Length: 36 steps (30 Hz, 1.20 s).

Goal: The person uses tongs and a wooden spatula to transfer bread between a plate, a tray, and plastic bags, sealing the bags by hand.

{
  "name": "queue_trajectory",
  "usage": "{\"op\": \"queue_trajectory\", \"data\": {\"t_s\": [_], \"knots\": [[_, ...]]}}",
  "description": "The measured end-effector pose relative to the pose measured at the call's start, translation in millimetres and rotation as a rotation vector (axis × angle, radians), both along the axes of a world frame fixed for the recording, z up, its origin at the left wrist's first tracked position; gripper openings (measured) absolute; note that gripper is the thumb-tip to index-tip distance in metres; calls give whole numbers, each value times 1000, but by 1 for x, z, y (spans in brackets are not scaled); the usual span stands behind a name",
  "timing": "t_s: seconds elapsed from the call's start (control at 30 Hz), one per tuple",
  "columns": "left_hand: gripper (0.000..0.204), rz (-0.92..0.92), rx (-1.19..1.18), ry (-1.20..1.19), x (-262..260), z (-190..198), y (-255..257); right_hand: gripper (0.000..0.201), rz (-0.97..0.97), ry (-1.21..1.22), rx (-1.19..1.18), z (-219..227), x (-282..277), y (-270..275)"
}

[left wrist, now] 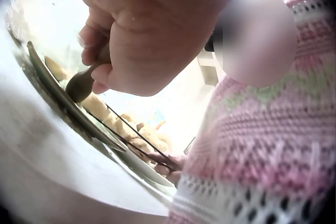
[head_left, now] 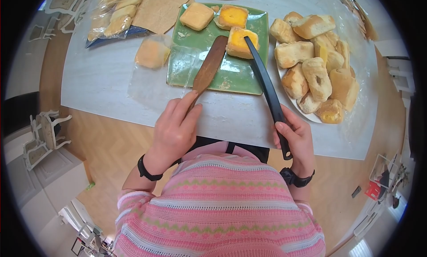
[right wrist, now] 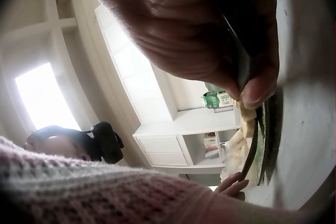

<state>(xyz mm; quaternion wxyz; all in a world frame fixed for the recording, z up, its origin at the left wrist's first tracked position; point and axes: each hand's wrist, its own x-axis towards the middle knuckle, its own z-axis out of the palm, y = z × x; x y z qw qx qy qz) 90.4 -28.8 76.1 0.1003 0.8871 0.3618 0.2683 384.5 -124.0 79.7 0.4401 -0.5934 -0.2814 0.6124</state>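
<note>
My left hand (head_left: 177,123) grips the handle of a brown wooden spatula (head_left: 211,63), whose blade slants over a green square plate (head_left: 191,74). Its tip lies close to the left side of a square, yellow-topped bun (head_left: 240,42). From the other side, my right hand (head_left: 297,134) holds long black tongs (head_left: 269,90), thumb on top. One tong arm overlaps the bun's yellow top; in the left wrist view both dark arms (left wrist: 142,137) stand apart. Another yellow-topped bun (head_left: 232,16) and a plain golden one (head_left: 196,16) sit at the plate's far side.
On the right, a white plate (head_left: 315,118) is heaped with bread pieces (head_left: 318,76), with clear plastic beside it. A bagged bun (head_left: 151,52) lies left of the green plate. Bagged rolls (head_left: 120,14) and brown paper (head_left: 161,10) occupy the far left.
</note>
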Motion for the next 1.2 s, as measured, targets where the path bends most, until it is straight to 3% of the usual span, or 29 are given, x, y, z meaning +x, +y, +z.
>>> {"op": "queue_trajectory", "data": {"t_s": [0.4,0.53,0.6,0.63,0.7,0.73,0.8,0.9,1.03,1.2], "knots": [[34,72,-166,-114,46,-23,-16,54,36,180,57,6,-3,-2],[42,45,5,-247,20,-16,-9,55,76,218,66,8,-3,-5],[41,227,332,-216,5,-8,3,55,106,216,54,12,-7,-4],[41,239,333,-215,1,-6,9,55,121,214,42,15,-9,-3],[51,527,311,-136,-7,-5,22,54,183,202,22,16,-13,0],[51,537,312,-137,-11,-6,23,54,231,189,3,17,-15,3],[35,575,186,-158,-17,-12,24,54,295,166,-28,22,-20,9],[30,596,159,-230,-30,-29,27,53,390,121,-82,26,-27,18],[26,616,196,-325,-31,-22,31,50,482,76,-111,33,-41,38],[23,481,254,-382,-31,-13,33,48,612,21,-181,37,-70,74]]}}
